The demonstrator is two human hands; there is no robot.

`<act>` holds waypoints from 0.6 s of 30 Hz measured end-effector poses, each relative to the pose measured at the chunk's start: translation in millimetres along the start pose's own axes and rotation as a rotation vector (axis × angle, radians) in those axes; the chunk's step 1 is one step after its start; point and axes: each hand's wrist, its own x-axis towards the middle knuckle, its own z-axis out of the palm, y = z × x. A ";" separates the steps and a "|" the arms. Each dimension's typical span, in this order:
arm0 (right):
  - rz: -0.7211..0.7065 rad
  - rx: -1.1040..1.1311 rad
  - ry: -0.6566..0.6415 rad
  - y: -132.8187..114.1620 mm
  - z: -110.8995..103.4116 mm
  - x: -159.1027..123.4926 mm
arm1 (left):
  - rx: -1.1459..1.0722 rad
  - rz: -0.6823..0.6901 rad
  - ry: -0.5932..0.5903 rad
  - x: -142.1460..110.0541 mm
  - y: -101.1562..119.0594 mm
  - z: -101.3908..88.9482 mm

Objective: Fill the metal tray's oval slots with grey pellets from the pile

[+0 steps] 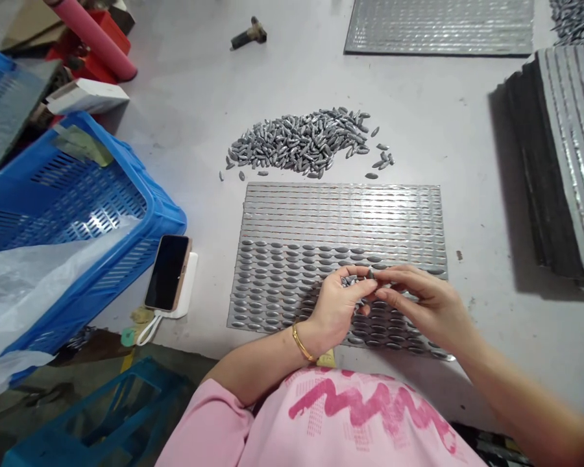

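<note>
Left hand (338, 308) cups pellets (351, 280), right (421, 303) apparently pinches one.

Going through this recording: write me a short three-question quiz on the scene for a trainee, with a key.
1. Which hand wears the gold bangle?
2. True or false: the grey metal pellets fill the top rows of the ridged metal tray.
3. What lies between the tray and the blue perforated crate?

Key:
1. The left hand.
2. False: pellets sit in the lower rows, the top rows are bare, and a loose pile lies beyond the tray.
3. A smartphone on a white power bank.
</note>
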 end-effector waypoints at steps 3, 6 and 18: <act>-0.076 -0.104 -0.031 -6.8 -3.3 3.3 | 0.020 0.005 -0.025 0.9 -1.3 0.0; -0.123 -0.165 -0.042 -13.3 -5.7 8.2 | 0.043 0.009 -0.040 2.1 -3.0 0.0; -0.175 -0.520 -0.023 34.9 -28.5 51.0 | -0.048 -0.088 -0.038 -0.9 2.3 -1.1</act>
